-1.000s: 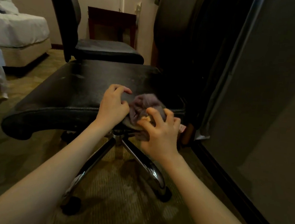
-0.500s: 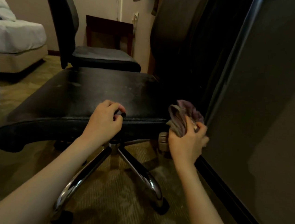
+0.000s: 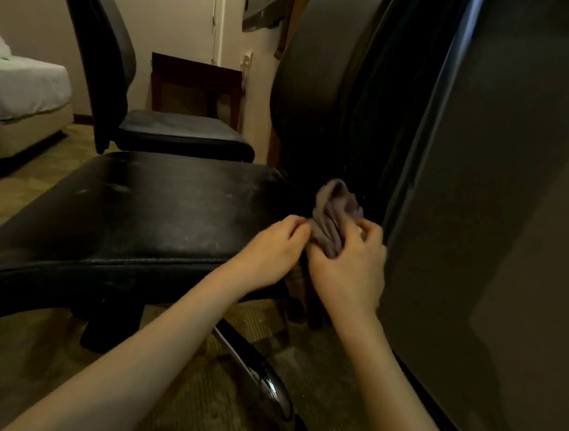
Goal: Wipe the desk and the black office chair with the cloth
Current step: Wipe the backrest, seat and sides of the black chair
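Cloth (image 3: 331,216), a bunched purplish-grey wad, sits off the 3 o'clock edge of the black office chair's seat (image 3: 145,213), in the dark gap between the seat and the chair's curved backrest (image 3: 322,81). The right hand (image 3: 350,272) grips it from below and from the 3 o'clock side, thumb and fingers curled into the folds, so that most of the fabric stands up above the knuckles. The left hand (image 3: 269,252) lies over the seat's near right corner, at 9 o'clock of the cloth, with its fingers curled and the tips right against the fabric's edge; whether it pinches the cloth or only touches it cannot be told. Under the seat a chrome base leg (image 3: 261,381) runs toward 5 o'clock over the carpet (image 3: 22,171). A second black chair (image 3: 180,134) stands at 12 o'clock of the seat, a bed (image 3: 19,89) lies at 10 o'clock, and a tall dark panel (image 3: 498,234) fills the 3 o'clock side.
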